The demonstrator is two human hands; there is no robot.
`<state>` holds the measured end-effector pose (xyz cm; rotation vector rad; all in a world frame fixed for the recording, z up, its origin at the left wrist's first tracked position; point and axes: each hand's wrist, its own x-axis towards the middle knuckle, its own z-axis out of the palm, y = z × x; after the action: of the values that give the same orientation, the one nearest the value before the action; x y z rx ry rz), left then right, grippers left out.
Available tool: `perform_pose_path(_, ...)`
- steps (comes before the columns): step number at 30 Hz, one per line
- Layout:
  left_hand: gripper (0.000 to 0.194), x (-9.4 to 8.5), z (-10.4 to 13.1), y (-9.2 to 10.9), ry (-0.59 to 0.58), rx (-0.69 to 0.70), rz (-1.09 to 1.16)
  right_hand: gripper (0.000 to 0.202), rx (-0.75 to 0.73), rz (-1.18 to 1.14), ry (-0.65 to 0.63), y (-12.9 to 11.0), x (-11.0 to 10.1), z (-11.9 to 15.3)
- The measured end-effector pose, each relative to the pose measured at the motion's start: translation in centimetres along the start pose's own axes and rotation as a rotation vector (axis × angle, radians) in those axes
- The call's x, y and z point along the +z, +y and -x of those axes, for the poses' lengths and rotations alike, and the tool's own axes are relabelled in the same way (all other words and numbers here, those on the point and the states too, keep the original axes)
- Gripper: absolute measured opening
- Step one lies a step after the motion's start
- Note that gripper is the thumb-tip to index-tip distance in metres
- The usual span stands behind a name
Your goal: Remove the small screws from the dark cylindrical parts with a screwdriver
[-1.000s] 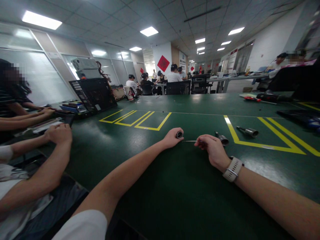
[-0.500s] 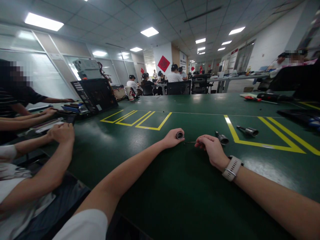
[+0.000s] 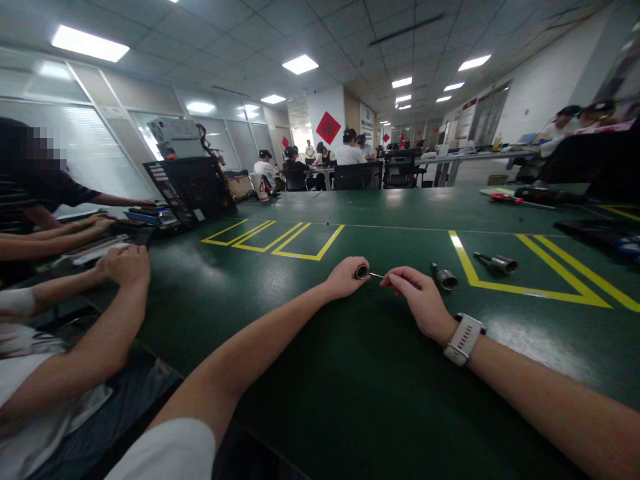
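My left hand [image 3: 347,277] is wrapped round a round metal socket [image 3: 361,272], its open end facing me. My right hand [image 3: 414,293] pinches a thin metal rod [image 3: 377,275], whose far tip is at the socket's side; whether they touch is too small to tell. Just right of my right hand, a second metal socket [image 3: 444,276] lies on the green table [image 3: 320,373]. A third one [image 3: 495,263] lies farther right, inside a yellow tape outline [image 3: 470,270].
On the left, another person's hands [image 3: 127,263] hold a dark object over the table edge. A black computer case [image 3: 193,190] stands behind them. A red screwdriver [image 3: 506,199] and a dark tray [image 3: 595,235] lie at the right. More yellow tape [image 3: 297,256] marks the table.
My right hand has moved slightly left and up, bringing the rod's tip from below the held socket to its side. My left hand has barely moved.
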<state>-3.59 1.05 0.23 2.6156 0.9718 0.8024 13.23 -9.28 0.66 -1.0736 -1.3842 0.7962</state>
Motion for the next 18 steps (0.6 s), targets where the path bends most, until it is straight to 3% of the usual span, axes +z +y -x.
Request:
perform_pose_path(8, 0.01, 0.0, 0.2, 0.3, -0.022, 0.052, -0.082, 0.014, -0.08, 0.159, -0.015, -0.8, 0.7, 0.4)
perform_pose_path(18, 0.012, -0.1, 0.0, 0.0, -0.037, 0.109, -0.058, 0.024, 0.124, -0.053, -0.052, 0.8, -0.4, -0.7)
